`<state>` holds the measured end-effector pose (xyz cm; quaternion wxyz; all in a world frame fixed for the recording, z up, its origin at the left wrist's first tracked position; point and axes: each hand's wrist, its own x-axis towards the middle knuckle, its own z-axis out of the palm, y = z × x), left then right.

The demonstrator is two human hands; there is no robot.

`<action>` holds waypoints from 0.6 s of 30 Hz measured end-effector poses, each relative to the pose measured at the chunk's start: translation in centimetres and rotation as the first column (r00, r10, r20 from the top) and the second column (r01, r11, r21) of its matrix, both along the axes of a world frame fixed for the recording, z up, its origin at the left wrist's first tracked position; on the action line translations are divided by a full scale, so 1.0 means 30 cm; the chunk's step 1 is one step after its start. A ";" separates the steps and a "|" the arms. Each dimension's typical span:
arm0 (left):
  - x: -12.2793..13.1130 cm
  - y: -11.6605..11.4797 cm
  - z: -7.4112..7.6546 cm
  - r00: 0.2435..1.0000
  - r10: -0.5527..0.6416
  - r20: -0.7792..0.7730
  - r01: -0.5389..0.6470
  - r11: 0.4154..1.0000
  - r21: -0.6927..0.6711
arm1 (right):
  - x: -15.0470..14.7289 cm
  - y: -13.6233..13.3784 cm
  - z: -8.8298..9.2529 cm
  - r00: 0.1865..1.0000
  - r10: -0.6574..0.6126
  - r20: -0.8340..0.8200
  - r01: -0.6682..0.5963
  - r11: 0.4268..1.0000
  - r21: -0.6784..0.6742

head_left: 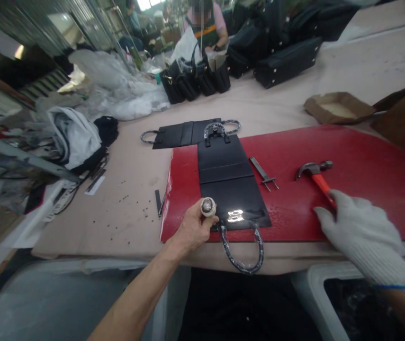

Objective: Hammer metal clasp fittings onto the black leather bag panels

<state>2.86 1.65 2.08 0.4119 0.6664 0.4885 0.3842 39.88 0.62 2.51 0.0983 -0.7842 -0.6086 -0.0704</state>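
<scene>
My bare left hand (193, 225) is closed round a punch-like tool (208, 207) with a pale, round, worn top, seen nearly end-on. It stands over the near left corner of a black bag panel (225, 156); its lower end is hidden. A shiny metal clasp (235, 216) sits on the panel just right of that hand, and a plastic-wrapped handle (244, 271) hangs past the table's front edge. On the right, my gloved right hand (356, 225) grips the orange handle of a claw hammer (318, 173), whose head rests on the red mat (294, 147).
A metal two-pronged tool (264, 174) lies right of the panel. Behind it is another black panel (184, 132) with wrapped handles. Black bags (195, 78) stand farther back, near a seated person (216, 26). A brown tray (339, 108) is at right, scattered black bits (124, 199) at left.
</scene>
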 end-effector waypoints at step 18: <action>0.015 0.004 0.008 0.997 0.025 0.076 -0.019 0.996 -0.084 | -0.233 -0.096 0.432 0.201 0.060 -0.978 -0.130 0.991 0.034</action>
